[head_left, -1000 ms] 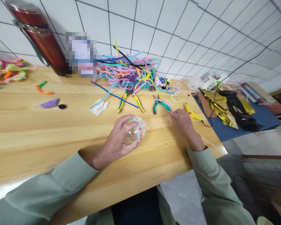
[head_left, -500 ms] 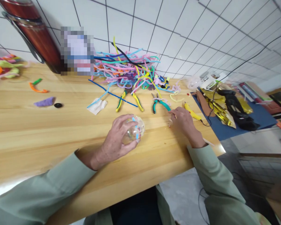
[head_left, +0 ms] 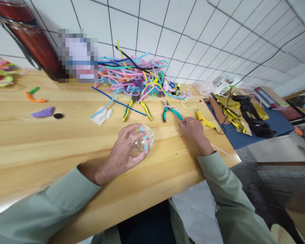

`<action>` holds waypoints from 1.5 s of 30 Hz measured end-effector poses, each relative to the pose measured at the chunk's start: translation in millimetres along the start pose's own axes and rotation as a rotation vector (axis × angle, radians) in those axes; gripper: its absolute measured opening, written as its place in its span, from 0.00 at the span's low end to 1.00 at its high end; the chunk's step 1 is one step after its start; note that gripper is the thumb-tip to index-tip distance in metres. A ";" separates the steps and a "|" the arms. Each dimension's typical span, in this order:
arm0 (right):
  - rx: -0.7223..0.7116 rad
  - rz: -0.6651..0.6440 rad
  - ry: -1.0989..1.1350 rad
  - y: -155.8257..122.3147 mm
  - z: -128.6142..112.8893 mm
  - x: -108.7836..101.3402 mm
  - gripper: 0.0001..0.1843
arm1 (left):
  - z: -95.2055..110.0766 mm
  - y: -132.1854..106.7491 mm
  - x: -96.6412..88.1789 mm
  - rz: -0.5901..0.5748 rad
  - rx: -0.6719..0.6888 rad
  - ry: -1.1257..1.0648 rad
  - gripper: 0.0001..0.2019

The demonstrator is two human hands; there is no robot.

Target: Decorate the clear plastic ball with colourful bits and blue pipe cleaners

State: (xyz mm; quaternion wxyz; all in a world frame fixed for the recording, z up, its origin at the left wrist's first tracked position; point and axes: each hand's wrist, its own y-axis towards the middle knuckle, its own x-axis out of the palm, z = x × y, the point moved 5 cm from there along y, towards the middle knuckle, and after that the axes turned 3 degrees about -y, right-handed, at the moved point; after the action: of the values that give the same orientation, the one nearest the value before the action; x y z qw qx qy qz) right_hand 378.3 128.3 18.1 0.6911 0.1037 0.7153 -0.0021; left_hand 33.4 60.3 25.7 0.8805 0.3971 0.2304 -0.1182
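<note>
My left hand is wrapped round a clear ball-shaped object with blue and red bits on it, close to the tabletop. To the right, my right hand is low over the table with its fingertips pinched together; whatever is between them is too small to make out. Tiny specks lie beside those fingers. Teal-handled pliers rest just beyond my right fingertips. Yellow-and-green-handled pliers lie past the clear object, with a blue pipe cleaner across them.
A heap of coloured pipe cleaners sits against the tiled wall. A yellow glue gun with a cord lies at right. At left are a red thermos, a purple piece and a black disc. Gold foil lies on a blue surface.
My right hand has shifted slightly left, its fingertips now pinched nearer the teal pliers. My left hand keeps its hold on the clear object. The whole view has swung a little.
</note>
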 end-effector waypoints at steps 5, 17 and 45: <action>0.047 -0.040 0.149 2.9 13.4 -15.6 0.07 | -1.5 -1.0 1.2 -0.010 -0.005 -0.004 0.27; 0.035 0.211 0.861 15.1 43.8 -79.4 0.10 | -2.7 -2.9 -0.3 -0.019 -0.010 -0.016 0.28; 0.021 0.057 0.038 20.5 39.3 -10.7 0.11 | -1.2 -0.1 -1.1 -0.017 0.001 0.012 0.28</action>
State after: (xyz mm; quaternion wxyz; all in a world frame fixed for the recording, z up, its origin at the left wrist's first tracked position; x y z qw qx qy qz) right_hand 420.4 141.1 29.8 0.6759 0.1312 0.7251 0.0119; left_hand 32.1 61.1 25.5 0.8778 0.3963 0.2389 -0.1236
